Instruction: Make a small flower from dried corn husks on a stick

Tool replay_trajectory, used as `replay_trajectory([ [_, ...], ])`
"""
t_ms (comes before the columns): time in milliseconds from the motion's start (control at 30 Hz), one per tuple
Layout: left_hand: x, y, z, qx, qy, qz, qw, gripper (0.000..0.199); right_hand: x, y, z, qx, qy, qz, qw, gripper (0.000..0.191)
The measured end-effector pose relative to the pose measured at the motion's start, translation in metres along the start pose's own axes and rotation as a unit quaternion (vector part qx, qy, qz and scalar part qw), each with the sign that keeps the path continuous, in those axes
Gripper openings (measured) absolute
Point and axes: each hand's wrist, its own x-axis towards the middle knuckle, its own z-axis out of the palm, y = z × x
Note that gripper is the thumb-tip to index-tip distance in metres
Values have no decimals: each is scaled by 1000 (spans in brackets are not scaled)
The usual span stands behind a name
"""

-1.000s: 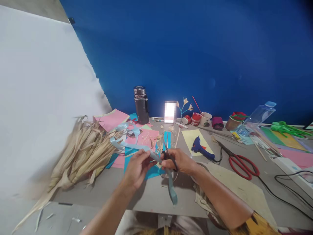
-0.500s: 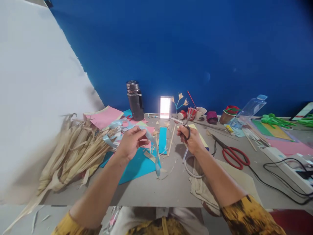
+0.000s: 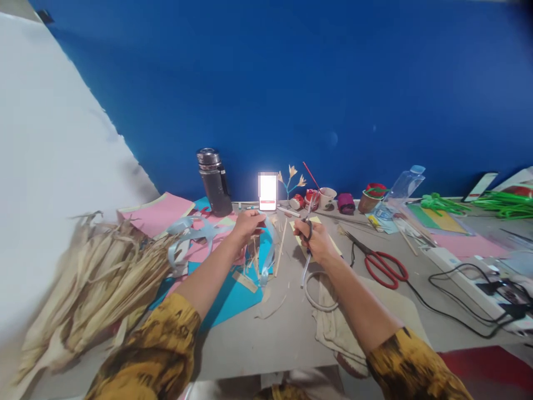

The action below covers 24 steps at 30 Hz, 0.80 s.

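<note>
My left hand (image 3: 249, 225) pinches a pale blue ribbon (image 3: 271, 241), whose loose end hangs over the blue paper strip (image 3: 265, 255). Across a small gap to the right, my right hand (image 3: 317, 241) is closed around the handles of small dark-handled scissors (image 3: 310, 214), blades pointing up and away. Whether the blades are apart is unclear. Below that hand lie a coil of pale tubing (image 3: 310, 300) and a cream cloth (image 3: 327, 328). More loops of the ribbon lie by the dried corn husks (image 3: 112, 278) on the left.
A dark thermos (image 3: 214, 183), a lit phone (image 3: 267, 191) and a husk-flower stem (image 3: 288, 189) stand along the blue wall. Red-handled scissors (image 3: 385, 269), a power strip (image 3: 466, 283) with black cables and a tilted plastic bottle (image 3: 402, 191) are at the right. Blue paper (image 3: 233, 305) lies ahead.
My left hand has moved forward and right with the ribbon, closer to my right hand. The view has shifted to the right. My right hand still holds the small scissors.
</note>
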Motion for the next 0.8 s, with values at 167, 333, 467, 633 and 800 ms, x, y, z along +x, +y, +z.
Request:
replay_trajectory([
  [167,23,-17,9,-35,39,12,999,21,4,-3,-4,-7,16,0,1000,44],
  [333,33,-34,22,-108,61,22,992,25,8,-1,-8,-12,30,7,999,43],
  [467,34,-41,30,-132,53,19,990,24,8,-3,-8,-15,28,11,999,43],
  [633,34,-44,30,-133,49,16,990,23,8,-1,-10,-37,14,6,999,41],
  [800,33,-43,27,-138,53,13,989,24,10,4,-10,-71,9,-8,997,44],
])
